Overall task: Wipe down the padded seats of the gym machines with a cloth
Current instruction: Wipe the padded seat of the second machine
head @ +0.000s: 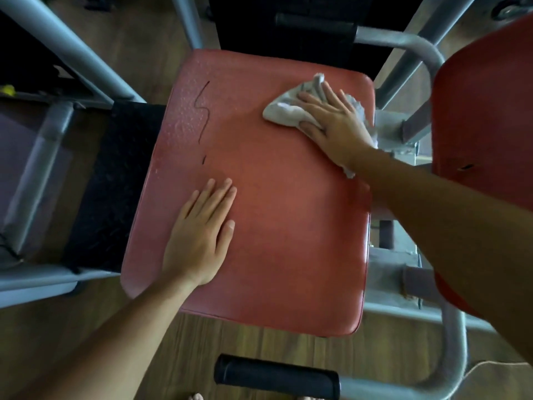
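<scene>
A red padded seat (274,226) fills the middle of the head view, with a jagged crack in its far left part. My right hand (334,122) lies flat on a crumpled grey-white cloth (284,111) and presses it onto the seat's far right corner. My left hand (202,235) rests palm down on the near left part of the seat, fingers together, holding nothing.
A second red pad (484,111) stands at the right. Grey metal frame tubes (427,50) run around the seat. A black foam handle (277,376) sits below the near edge. A black pad (112,183) adjoins the left side. Wooden floor lies beneath.
</scene>
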The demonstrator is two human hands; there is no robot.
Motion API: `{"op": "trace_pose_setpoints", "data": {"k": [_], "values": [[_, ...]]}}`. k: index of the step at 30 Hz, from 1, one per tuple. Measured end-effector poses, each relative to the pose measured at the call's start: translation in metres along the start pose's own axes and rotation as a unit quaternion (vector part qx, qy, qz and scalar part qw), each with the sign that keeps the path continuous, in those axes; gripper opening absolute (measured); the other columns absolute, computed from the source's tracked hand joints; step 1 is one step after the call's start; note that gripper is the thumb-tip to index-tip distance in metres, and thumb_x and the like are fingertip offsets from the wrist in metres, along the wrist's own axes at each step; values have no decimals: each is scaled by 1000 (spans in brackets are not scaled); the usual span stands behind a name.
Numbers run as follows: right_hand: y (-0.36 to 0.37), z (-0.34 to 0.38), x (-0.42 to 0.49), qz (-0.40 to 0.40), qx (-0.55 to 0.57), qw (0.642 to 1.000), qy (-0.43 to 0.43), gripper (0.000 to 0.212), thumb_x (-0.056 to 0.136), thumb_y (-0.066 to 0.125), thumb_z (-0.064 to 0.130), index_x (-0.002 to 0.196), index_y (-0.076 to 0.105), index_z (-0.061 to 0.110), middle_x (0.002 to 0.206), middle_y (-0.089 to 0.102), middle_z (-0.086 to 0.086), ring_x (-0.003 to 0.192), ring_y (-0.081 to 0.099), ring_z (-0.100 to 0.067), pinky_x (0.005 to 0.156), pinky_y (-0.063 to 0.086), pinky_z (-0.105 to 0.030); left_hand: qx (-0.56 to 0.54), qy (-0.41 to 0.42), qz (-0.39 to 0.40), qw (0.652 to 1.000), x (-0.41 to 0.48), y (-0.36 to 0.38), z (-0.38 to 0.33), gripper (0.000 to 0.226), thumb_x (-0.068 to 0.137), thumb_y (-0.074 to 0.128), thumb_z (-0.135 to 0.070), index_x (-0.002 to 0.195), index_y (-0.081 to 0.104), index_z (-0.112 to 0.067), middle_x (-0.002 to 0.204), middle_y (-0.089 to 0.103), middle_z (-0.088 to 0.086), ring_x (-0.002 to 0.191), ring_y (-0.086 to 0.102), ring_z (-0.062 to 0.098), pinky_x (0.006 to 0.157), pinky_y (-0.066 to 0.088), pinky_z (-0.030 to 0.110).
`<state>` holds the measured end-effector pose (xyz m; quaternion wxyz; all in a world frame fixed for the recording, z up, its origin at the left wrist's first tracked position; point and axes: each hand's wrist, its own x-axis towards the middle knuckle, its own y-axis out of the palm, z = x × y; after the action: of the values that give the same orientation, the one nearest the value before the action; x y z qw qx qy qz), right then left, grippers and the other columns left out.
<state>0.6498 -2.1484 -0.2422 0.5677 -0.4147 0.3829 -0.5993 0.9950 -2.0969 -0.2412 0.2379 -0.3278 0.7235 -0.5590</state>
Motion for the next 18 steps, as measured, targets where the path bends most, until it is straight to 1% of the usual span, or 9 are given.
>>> {"op": "trace_pose_setpoints", "data": {"k": [1,3,7,9,12,14,15,18], "values": [[1,3,-3,-11,11,1000,18,49,105,38,47,152,40,34,160,37,9,155,11,-24,124,2,-40,0,-1,3,1000,-1,0,0,53,106,31,-30,157,29,-15,166,23,-3,156,14,16,126,17,42],[3,15,-18,-35,31,997,56,48,105,42,45,150,44,30,158,41,6,155,15,-26,124,5,-41,-1,0,4,1000,-1,0,1,54,106,30,-30,157,30,-14,166,23,-3,156,14,17,125,19,43],[11,49,-75,-49,56,992,103,46,105,46,42,148,48,26,157,43,4,153,20,-29,122,7,-37,-2,5,4,1000,0,1,2,53,105,30,-31,156,32,-15,166,25,-3,155,17,18,125,19,43],[16,67,-99,-55,67,986,143,47,105,46,40,149,47,25,157,42,4,153,20,-28,121,5,-33,-6,4,0,1000,0,1,2,53,105,31,-31,156,33,-15,165,26,-3,155,17,18,125,18,42],[23,93,-125,-44,84,977,191,49,105,43,44,150,44,26,160,37,1,154,16,-23,125,3,-34,-19,13,-9,1000,-1,0,2,54,104,32,-31,155,35,-13,165,28,-2,155,18,19,126,18,41],[28,111,-141,-41,96,972,209,48,104,45,42,150,45,27,161,35,0,154,16,-21,124,2,-30,-31,18,-11,999,-2,-1,4,54,104,34,-30,154,36,-11,164,29,0,154,19,21,126,16,40],[32,120,-148,-44,97,970,219,48,104,47,42,149,46,28,161,35,0,154,16,-21,124,2,-30,-40,17,-14,999,-2,-2,5,54,103,36,-29,154,37,-11,164,30,1,154,20,22,126,15,40],[41,153,-163,-55,93,957,268,48,103,47,46,148,47,31,161,36,-2,153,18,-23,126,9,-39,-105,21,-2,994,-1,-4,9,54,100,40,-26,151,42,-10,162,33,4,154,22,23,126,12,38]]}}
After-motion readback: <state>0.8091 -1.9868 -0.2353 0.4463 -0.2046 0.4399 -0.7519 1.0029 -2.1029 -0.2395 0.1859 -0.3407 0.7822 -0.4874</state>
